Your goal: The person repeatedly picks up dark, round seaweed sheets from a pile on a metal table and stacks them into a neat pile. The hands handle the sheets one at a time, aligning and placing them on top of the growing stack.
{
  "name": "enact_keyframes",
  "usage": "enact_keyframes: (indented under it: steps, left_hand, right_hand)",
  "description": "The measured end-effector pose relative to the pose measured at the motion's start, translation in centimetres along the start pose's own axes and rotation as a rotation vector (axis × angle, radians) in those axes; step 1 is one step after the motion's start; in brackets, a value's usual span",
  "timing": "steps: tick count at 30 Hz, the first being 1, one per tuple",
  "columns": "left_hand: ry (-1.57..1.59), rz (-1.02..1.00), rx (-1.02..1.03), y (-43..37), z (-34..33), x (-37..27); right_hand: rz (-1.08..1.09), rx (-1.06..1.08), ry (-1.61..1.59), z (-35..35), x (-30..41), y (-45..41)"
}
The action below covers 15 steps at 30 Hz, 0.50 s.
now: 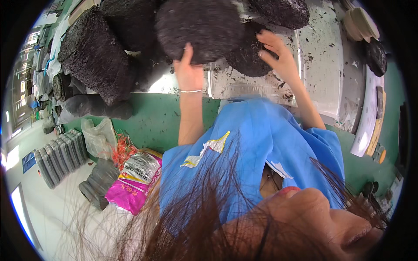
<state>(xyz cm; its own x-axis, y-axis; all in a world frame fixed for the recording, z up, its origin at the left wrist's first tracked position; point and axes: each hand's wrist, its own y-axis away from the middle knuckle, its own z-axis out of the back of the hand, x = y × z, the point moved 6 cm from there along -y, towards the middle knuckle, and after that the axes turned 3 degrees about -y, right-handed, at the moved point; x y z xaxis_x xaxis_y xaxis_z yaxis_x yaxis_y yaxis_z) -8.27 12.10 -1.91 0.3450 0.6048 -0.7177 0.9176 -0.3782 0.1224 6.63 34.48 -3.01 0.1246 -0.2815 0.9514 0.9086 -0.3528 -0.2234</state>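
Note:
My left hand, with a thin bracelet at the wrist, grips the near edge of a round, dark, flaky disc, thumb on top. The disc looks like pressed dried seaweed and is blurred. My right hand has its fingers spread beside a second dark disc, which lies partly under the first on the pale work surface; whether the fingertips touch it I cannot tell. A large stack of similar dark sheets leans at the left. Another dark bundle lies at the top right.
Dark flakes litter the metal-looking table. Pale round pieces stand at the far right beside a small dark bundle. On the floor at left are a row of wrapped grey packs, a pink-and-silver bag and red string.

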Motion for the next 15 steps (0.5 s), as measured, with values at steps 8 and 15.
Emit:
enact_keyframes:
  steps: [8, 15]
  left_hand:
    - [-0.049, -0.143, -0.039, -0.5, 4.4, -2.5]
    - [-0.072, -0.140, -0.049, -0.2, 4.2, -2.1]
  right_hand:
    - [0.339, 0.312, 0.892, -3.0, -3.7, 5.2]
    - [-0.210, -0.504, -0.363, 6.3, -3.0, 1.7]
